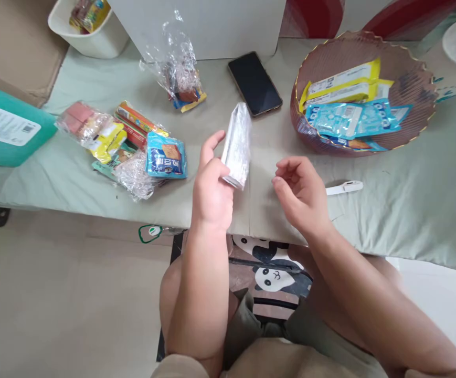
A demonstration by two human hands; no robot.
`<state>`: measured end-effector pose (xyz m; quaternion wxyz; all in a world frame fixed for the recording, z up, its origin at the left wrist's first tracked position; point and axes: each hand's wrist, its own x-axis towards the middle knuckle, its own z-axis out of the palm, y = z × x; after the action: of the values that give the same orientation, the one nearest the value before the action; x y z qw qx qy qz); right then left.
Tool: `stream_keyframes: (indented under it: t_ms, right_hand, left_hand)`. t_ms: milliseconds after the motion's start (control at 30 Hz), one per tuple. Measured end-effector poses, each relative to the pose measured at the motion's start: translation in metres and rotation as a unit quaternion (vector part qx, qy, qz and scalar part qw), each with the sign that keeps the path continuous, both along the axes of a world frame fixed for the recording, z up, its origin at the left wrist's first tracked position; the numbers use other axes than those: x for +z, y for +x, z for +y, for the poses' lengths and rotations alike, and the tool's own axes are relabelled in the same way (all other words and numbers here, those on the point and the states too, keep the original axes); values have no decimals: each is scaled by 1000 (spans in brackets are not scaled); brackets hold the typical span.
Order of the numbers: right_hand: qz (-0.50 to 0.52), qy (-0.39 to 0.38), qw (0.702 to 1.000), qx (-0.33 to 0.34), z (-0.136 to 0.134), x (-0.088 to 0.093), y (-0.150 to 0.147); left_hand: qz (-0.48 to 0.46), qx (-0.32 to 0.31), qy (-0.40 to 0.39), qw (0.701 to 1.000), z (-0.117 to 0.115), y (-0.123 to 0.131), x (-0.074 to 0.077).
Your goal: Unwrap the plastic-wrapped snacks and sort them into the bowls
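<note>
My left hand (213, 193) is closed on a silver foil packet (238, 147), its fingers mostly behind it. The packet stands tilted above the cloth-covered surface, its shiny crumpled side showing. To the right, my right hand (301, 197) hovers apart from the packet with loosely curled fingers, a small gap to the thumb and nothing visible in it. Just beyond this hand lies a slim white tool (345, 187), partly hidden by it; its kind I cannot make out. A blue snack packet (167, 156) rests left of my left hand on a pile of wrapped snacks (109, 137).
A ribbed bowl with a gold rim (424, 113) holds yellow and blue packets at the right. A black phone (255, 83) and a clear plastic bag with snacks (180, 73) lie behind. A white bin (104, 43) stands back left, near a teal box (11, 123).
</note>
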<state>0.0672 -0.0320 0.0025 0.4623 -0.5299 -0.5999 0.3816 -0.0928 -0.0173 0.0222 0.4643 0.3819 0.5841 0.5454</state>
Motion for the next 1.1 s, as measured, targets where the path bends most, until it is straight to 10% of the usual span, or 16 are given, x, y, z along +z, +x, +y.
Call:
stream_keyframes:
  t_ms: [267,567,933,1100]
  right_hand:
    - [136,-32,990,-4,-4,13,18]
    - [47,91,994,-41,-11,12,32]
    - [-94,188,976,63,-21,12,56]
    - [-140,151,978,44,-21,7,51]
  left_hand:
    - [-222,-219,-139,940,-26,6,15]
    - [-196,-223,-123,947,-16,42,26]
    - [-179,-130,-106,969,-14,44,-9]
    - [-222,-181,-96,953,-12,45,-9]
